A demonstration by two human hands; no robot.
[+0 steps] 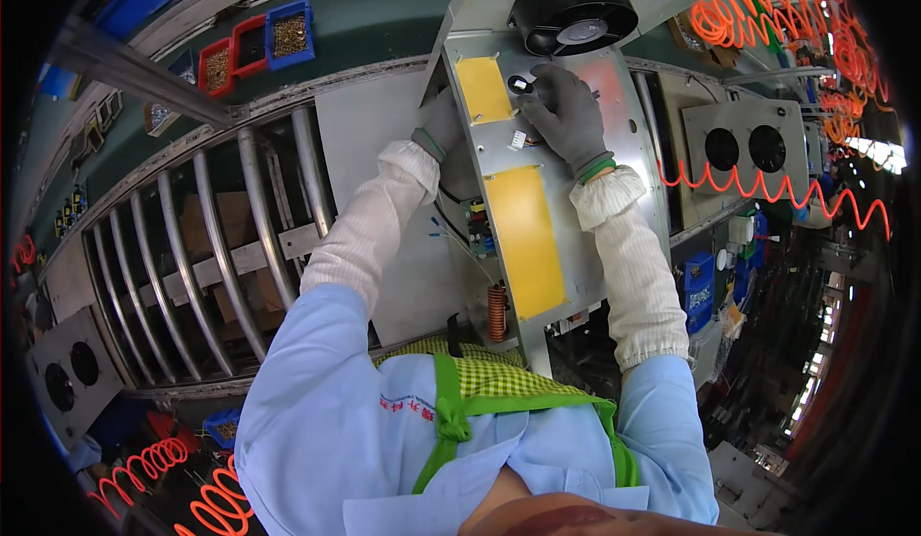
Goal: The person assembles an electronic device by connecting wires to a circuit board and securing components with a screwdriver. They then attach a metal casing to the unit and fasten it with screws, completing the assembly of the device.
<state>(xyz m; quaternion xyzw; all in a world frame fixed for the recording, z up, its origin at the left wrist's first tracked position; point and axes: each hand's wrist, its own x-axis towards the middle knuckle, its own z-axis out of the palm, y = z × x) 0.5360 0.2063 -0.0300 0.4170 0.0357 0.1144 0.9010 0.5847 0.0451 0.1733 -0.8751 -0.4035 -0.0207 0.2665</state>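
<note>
A metal chassis panel (604, 239) stands before me, with an upper yellow sheet (484, 89) and a longer lower yellow sheet (528, 239) on its face. My right hand (571, 119), in a grey glove, is at the panel, thumb and forefinger apart beside a black-rimmed hole (520, 85). A white connector shows in that hole; a second white connector (519, 140) hangs below the thumb. My left hand (441, 122), also gloved, reaches behind the panel's left edge, which hides its fingers. A black fan (576, 13) sits at the chassis's far end. Inside, a copper coil (496, 311) and circuit board (479, 226) show.
A roller conveyor (216, 248) runs to the left. Beyond it lie red and blue bins (291, 34) of small metal parts. Orange coiled hoses (767, 13) hang at the right, one stretching across near a panel with two fans (743, 150). Blue bins (698, 287) stand right.
</note>
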